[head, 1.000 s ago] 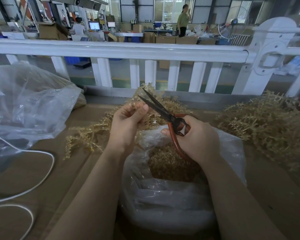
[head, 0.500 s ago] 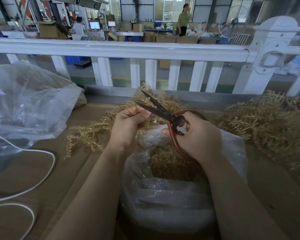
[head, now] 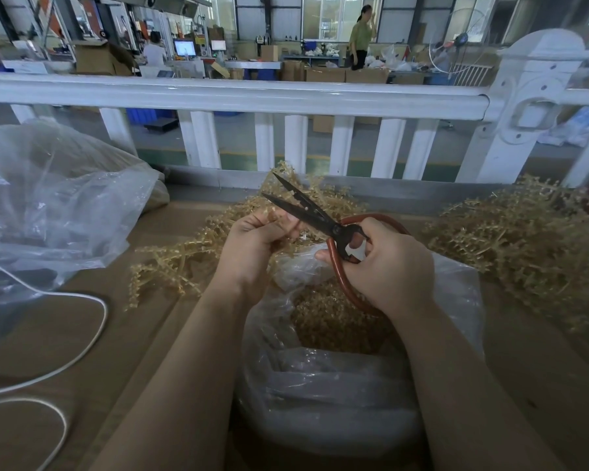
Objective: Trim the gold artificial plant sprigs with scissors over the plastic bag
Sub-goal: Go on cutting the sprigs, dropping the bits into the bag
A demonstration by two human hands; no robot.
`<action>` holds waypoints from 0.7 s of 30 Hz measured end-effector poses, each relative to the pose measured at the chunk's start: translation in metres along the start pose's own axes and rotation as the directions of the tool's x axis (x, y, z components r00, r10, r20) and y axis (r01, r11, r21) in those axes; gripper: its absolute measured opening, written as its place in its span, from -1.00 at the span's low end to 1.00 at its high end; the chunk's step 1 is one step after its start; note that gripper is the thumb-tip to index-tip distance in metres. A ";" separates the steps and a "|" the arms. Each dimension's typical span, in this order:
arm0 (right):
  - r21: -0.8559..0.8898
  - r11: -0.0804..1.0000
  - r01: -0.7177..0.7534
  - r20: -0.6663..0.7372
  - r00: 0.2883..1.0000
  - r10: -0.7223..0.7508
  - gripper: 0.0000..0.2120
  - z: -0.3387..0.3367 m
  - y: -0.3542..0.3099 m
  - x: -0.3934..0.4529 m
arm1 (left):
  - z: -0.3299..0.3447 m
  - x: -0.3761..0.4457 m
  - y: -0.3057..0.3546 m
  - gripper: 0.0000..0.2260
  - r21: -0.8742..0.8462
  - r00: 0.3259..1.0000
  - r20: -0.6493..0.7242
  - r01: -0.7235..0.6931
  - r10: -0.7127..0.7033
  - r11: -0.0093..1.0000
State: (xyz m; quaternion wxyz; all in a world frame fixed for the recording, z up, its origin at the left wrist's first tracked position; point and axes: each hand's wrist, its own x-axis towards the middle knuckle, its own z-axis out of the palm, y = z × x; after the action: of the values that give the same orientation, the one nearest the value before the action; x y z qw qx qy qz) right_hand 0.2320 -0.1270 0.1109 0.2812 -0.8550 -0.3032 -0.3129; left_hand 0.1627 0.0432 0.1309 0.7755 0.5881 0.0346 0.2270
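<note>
My right hand [head: 385, 270] grips the red-brown handles of the black-bladed scissors [head: 306, 212], whose blades are spread apart and point up-left. My left hand [head: 255, 239] pinches a gold sprig [head: 276, 217] right at the base of the blades, its thumb and fingers curled round the stem. Both hands hover above the clear plastic bag [head: 323, 396], which holds gold trimmings [head: 334, 317]. A loose heap of gold sprigs [head: 177, 263] trails left of my left hand.
A larger pile of gold sprigs [head: 524, 246] lies on the right of the brown tabletop [head: 55, 334]. A crumpled clear bag [head: 48, 205] fills the left side, with a white cable [head: 82, 341] below it. A white railing [head: 252, 96] runs along the far edge.
The scissor blades, nearly together a second ago, have spread apart. My left hand holds the sprig at the same spot by the blades.
</note>
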 end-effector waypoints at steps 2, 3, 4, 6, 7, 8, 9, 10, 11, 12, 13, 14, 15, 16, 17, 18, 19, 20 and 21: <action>0.017 1.000 0.002 -0.006 1.000 -0.002 -0.49 0.000 0.000 0.000 | 0.001 -0.001 0.001 -0.87 -0.004 1.000 -0.002 0.002 -0.002 1.000; 0.024 1.000 0.001 -0.005 1.000 -0.001 -0.47 0.001 0.000 0.000 | 0.001 -0.001 0.002 -0.86 -0.007 1.000 -0.002 0.003 -0.003 1.000; 0.030 1.000 -0.001 -0.004 1.000 0.002 -0.46 0.001 0.000 0.000 | 0.001 -0.001 0.002 -0.85 -0.007 1.000 0.000 0.005 -0.005 1.000; 0.039 0.999 -0.009 0.003 1.000 0.009 -0.42 0.001 0.000 0.000 | 0.002 -0.002 0.003 -0.83 -0.006 1.000 0.003 0.012 -0.012 1.000; 0.039 0.999 -0.014 0.012 1.000 0.013 -0.40 0.001 0.000 0.000 | 0.002 -0.002 0.003 -0.83 -0.005 1.000 0.005 0.016 -0.016 1.000; 0.037 0.999 -0.019 0.026 0.999 0.018 -0.37 0.001 0.001 0.001 | 0.002 -0.002 0.004 -0.83 -0.005 1.000 0.009 0.020 -0.020 1.000; 0.039 0.999 -0.024 0.041 0.999 0.022 -0.34 0.002 0.001 0.001 | 0.002 -0.003 0.004 -0.84 -0.004 1.000 0.012 0.025 -0.025 1.000; 0.047 0.998 -0.031 0.056 0.998 0.028 -0.33 0.002 0.001 0.001 | 0.002 -0.003 0.004 -0.86 -0.001 0.999 0.011 0.031 -0.031 1.000; 0.059 0.997 -0.042 0.069 0.997 0.038 -0.33 0.003 0.002 0.001 | 0.002 -0.002 0.004 -0.87 0.004 0.999 0.005 0.037 -0.037 0.999; 0.072 0.996 -0.055 0.080 0.996 0.050 -0.35 0.003 0.002 0.000 | 0.002 -0.002 0.004 -0.89 0.008 0.999 -0.006 0.045 -0.045 0.999; 0.082 0.994 -0.072 0.091 0.994 0.064 -0.37 0.004 0.002 0.000 | 0.002 -0.001 0.004 -0.91 0.010 0.998 -0.018 0.055 -0.055 0.998; 0.089 0.992 -0.088 0.104 0.992 0.078 -0.40 0.004 0.002 0.000 | 0.002 -0.001 0.004 -0.92 0.012 0.998 -0.027 0.065 -0.065 0.998; 0.096 0.990 -0.101 0.117 0.989 0.090 -0.44 0.004 0.002 0.000 | 0.001 0.000 0.004 -0.93 0.015 0.997 -0.034 0.073 -0.072 0.997; 0.105 0.988 -0.112 0.133 0.986 0.098 -0.48 0.003 0.002 0.000 | 0.001 0.000 0.003 -0.93 0.020 0.996 -0.041 0.081 -0.080 0.997; 0.115 0.986 -0.123 0.154 0.983 0.104 -0.53 0.003 0.003 0.001 | 0.001 0.000 0.003 -0.93 0.023 0.995 -0.050 0.089 -0.088 0.996; 0.122 0.984 -0.133 0.178 0.978 0.110 -0.57 0.003 0.003 0.001 | 0.000 0.001 0.003 -0.93 0.023 0.993 -0.064 0.101 -0.099 0.995; 0.124 0.982 -0.142 0.202 0.973 0.115 -0.60 0.003 0.003 0.001 | 0.000 0.001 0.003 -0.93 0.017 0.990 -0.084 0.115 -0.113 0.993; 0.122 0.981 -0.149 0.218 0.969 0.120 -0.63 0.003 0.003 0.001 | 0.000 0.001 0.003 -0.93 0.000 0.986 -0.109 0.130 -0.130 0.991; 0.120 0.981 -0.155 0.225 0.966 0.126 -0.65 0.003 0.003 0.001 | 0.000 0.002 0.003 -0.91 -0.030 0.980 -0.137 0.145 -0.148 0.989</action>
State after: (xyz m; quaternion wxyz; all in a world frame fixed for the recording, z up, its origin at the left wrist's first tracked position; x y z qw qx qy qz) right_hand 0.2355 -0.1272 0.1088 0.3259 -0.8821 -0.2912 -0.1758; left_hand 0.1635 0.0449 0.1336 0.7918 0.5589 0.1293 0.2098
